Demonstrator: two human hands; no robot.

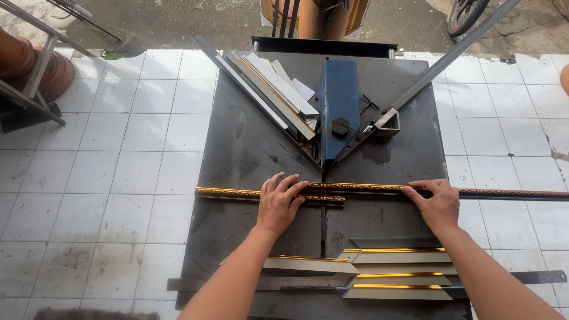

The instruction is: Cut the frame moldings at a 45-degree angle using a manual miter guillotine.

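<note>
Under both palms: two dark gold-trimmed mouldings, side by side
Short moulding (267, 196): left hand (278, 204) flat, fingers spread
Long moulding (450, 192): right hand (435, 204) pinching, runs rightward

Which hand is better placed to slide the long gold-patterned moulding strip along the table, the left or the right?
Probably the right hand: it grips the long moulding strip that runs off the table's right edge. The left hand rests flat on the shorter strip beside it.
</note>
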